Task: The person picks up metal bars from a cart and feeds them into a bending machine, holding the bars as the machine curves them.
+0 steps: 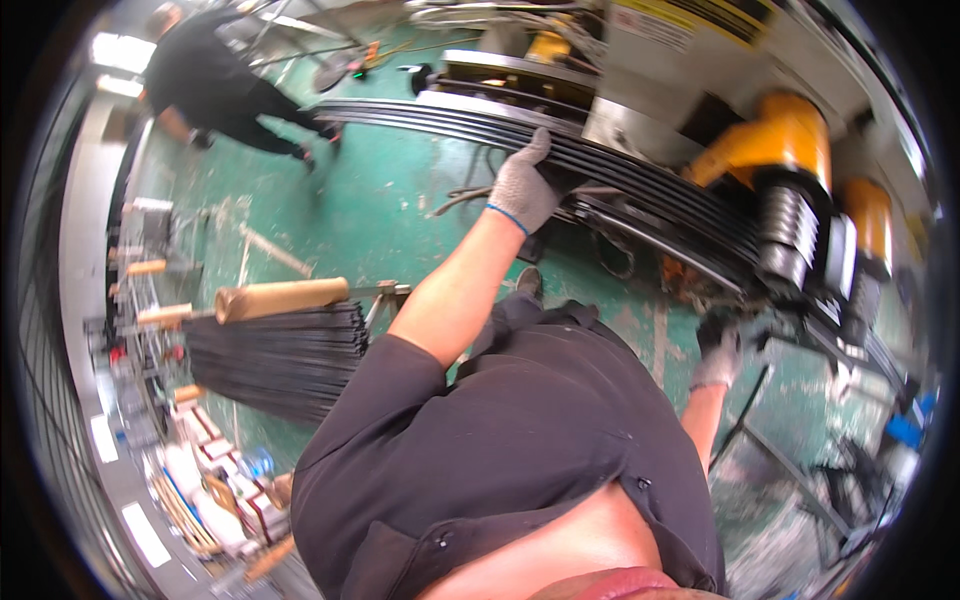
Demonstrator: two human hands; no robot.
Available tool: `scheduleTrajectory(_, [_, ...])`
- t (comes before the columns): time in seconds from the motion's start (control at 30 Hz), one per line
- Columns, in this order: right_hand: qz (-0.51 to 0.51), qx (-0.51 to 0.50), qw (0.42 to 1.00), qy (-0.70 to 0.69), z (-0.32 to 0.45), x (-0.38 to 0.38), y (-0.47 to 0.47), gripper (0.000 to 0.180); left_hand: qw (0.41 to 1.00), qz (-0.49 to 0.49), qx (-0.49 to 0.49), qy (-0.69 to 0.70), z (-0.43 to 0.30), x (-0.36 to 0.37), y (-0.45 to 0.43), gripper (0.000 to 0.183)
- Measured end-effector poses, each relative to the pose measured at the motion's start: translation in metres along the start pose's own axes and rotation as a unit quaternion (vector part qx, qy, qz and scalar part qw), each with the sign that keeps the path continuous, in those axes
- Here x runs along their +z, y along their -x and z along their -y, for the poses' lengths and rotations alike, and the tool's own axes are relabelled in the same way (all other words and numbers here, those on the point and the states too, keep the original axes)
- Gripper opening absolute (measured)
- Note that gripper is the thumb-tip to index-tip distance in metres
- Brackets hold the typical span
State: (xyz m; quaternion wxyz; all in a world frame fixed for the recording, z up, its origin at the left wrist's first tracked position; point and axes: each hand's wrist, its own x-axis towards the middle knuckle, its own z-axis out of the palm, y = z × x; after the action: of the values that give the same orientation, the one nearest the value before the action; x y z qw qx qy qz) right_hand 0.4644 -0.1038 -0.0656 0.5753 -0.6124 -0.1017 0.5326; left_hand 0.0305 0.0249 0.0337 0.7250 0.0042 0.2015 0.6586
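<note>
My left hand (526, 184), in a light knitted glove with a blue cuff edge, is at a row of long dark metal bars (600, 165). Its thumb lies over the bars and its fingers are hidden beneath them. The bars run from the upper left to the grooved metal rollers (786, 232) under an orange housing (791, 142). My right hand (718, 352), in a glove with dark fingers, is low beside the machine, below the rollers. Blur and the dark parts behind it hide whether it touches anything.
A co-worker in dark clothes (210, 82) bends at the upper left, near the bars' far end. A bundle of dark rods (277, 360) lies at left by a stand with a tan roller (281, 298). A metal frame (795, 480) stands at lower right.
</note>
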Motion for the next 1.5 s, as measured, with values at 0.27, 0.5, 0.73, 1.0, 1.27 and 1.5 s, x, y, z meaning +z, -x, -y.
scheduleTrajectory(0.27, [-0.111,0.046,0.988,0.098,-0.062,-0.038,0.014,0.026,0.977,-0.083,0.189,-0.055,-0.219,-0.082,0.020,0.055])
scheduleTrajectory(0.5, [-0.221,0.128,0.957,0.139,-0.146,-0.050,0.066,0.024,0.916,-0.209,0.323,-0.117,-0.423,-0.146,0.024,0.072])
scheduleTrajectory(0.73, [-0.147,0.132,0.928,0.316,-0.162,-0.016,0.120,0.029,0.873,-0.217,0.357,-0.251,-0.457,-0.142,0.025,0.057])
scheduleTrajectory(1.0, [-0.155,0.102,0.953,0.239,-0.167,-0.010,0.086,0.032,0.931,-0.106,0.269,-0.223,-0.439,-0.165,0.041,0.055])
scheduleTrajectory(1.27, [-0.109,0.110,0.957,0.244,-0.168,-0.015,0.067,0.038,0.923,-0.107,0.258,-0.265,-0.426,-0.151,0.036,0.054])
scheduleTrajectory(1.5, [-0.170,0.093,0.955,0.226,-0.164,0.021,0.121,0.030,0.900,-0.169,0.294,-0.272,-0.419,-0.145,0.028,0.046])
